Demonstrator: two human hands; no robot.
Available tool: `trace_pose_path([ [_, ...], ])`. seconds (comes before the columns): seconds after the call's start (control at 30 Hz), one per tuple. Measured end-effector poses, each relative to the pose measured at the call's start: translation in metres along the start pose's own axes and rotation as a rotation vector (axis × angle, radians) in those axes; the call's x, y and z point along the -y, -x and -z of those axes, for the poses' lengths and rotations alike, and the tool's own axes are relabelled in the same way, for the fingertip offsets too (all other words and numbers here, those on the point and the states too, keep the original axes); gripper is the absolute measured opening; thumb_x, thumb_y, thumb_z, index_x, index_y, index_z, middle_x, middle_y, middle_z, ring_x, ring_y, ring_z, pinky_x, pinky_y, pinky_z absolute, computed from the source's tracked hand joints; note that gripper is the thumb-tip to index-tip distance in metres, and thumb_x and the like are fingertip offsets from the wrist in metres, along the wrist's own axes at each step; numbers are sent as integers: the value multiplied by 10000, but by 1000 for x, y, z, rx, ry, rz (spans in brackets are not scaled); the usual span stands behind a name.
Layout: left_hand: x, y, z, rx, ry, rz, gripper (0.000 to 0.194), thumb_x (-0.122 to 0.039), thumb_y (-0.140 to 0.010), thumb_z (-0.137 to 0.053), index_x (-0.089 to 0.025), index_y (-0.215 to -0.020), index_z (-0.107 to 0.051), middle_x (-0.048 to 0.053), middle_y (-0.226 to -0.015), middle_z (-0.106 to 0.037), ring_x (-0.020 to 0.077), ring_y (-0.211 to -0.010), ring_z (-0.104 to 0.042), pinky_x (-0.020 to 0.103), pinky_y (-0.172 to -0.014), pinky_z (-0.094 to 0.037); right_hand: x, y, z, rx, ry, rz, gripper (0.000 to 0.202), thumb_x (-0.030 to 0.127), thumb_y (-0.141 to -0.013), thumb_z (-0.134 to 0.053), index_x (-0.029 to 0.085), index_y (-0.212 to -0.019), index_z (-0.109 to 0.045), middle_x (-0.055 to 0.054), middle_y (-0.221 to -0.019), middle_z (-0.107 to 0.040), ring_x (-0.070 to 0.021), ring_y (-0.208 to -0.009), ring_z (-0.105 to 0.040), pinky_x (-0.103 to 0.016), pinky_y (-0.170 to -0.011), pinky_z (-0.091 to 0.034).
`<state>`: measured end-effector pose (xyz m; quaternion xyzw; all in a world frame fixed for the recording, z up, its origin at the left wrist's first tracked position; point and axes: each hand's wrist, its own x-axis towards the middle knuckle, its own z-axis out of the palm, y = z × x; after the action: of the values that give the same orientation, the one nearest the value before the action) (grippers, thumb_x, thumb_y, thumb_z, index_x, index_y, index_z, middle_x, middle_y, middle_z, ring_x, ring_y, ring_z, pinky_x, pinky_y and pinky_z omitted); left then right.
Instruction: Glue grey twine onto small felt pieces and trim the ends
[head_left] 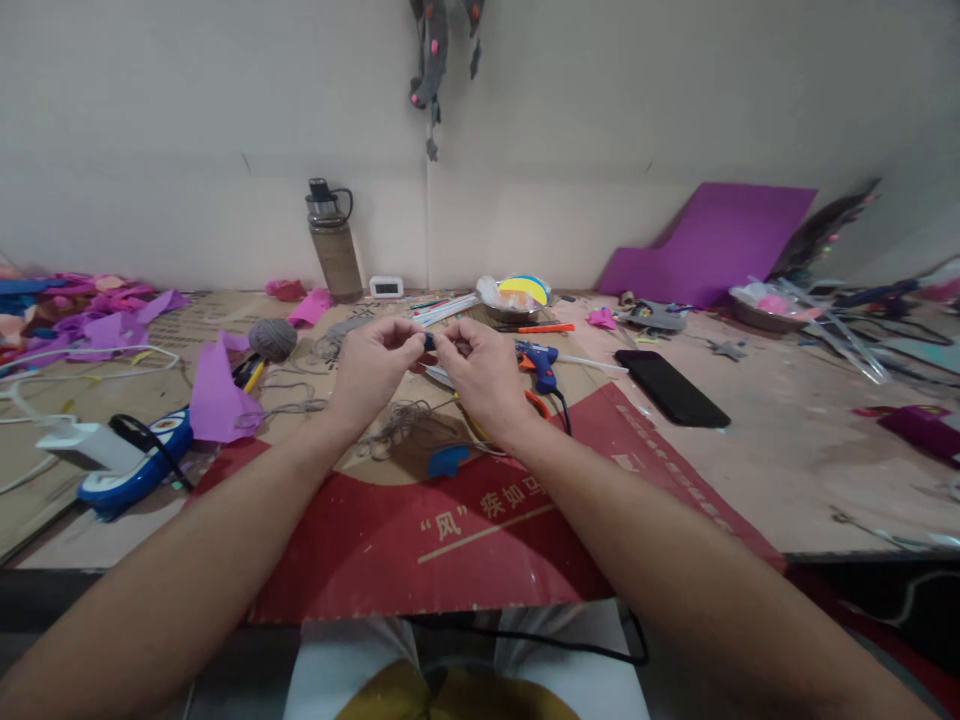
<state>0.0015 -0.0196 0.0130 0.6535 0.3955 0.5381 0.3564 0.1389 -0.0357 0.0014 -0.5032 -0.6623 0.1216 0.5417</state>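
Head view: from my seat far off, I watch both grips meet over the table (795,465).
Left grip (381,362): thumb and finger pinched narrow on a small dark blue piece (430,342).
Right grip (489,375): closed on the same piece from the other side; I find its exact shape too covered to tell.
Dark blue piece: between the two sets of fingertips.
Grey yarn (399,425): loosely tangled, just below the grips.
Blue scrap (448,461): nearer me than the yarn, on the red cardboard (360,555).
Glue gun (543,366): just right of my right grip.
Black phone (671,388): farther right, lying flat.
Yarn ball (272,340): left of my left grip, near a purple sheet (217,395).
Bottle (335,258): upright beyond the left grip, by the wall.
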Motion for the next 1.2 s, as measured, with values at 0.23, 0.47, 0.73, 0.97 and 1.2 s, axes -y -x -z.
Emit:
trace_pose_path([
  [0.23, 2, -1, 0, 60, 5, -23, 164, -294, -764, -660, -142, -822, -670, 27, -707, -685, 128, -614, -658, 264, -628, -577, -1, 0, 1, 6, -17, -18, 181, 291, -834, -518, 194, -694, -578, -8, -668, -597, -125, -627, -490, -250, -585, -348],
  [0.47, 5, -2, 1, 145, 102, 20, 239, -331, -765, -675, -147, -916, -692, 51, -787, -720, 153, -692, -685, 300, -685, -586, -1, -1, 5, 11, -49, -24, 180, 266, -830, -505, 186, -687, -580, 5, -652, -599, -110, -603, -500, -245, -574, -347],
  [0.73, -1, 0, 0, 104, 48, 9, 214, -340, -731, -706, -147, -817, -672, 42, -742, -695, 149, -670, -677, 268, -621, -576, -1, 0, 4, 24, -50, -33, 181, 275, -831, -508, 188, -691, -582, 1, -655, -601, -121, -626, -505, -253, -593, -356],
  [0.97, 0, 0, 2, 30, 30, 51, 181, -320, -746, -665, -151, -802, -634, 29, -713, -662, 140, -633, -656, 239, -552, -531, 6, 4, 3, 55, -80, -52, 207, 311, -841, -529, 175, -703, -602, 2, -643, -587, -119, -607, -485, -259, -591, -335],
  [1.2, 4, -2, 2, -105, -157, -69, 121, -282, -737, -646, -168, -761, -680, 16, -708, -647, 115, -651, -562, 222, -591, -455, 7, 5, 0, 42, -126, -80, 223, 316, -831, -553, 175, -660, -579, 36, -578, -511, -103, -563, -418, -258, -568, -307],
])
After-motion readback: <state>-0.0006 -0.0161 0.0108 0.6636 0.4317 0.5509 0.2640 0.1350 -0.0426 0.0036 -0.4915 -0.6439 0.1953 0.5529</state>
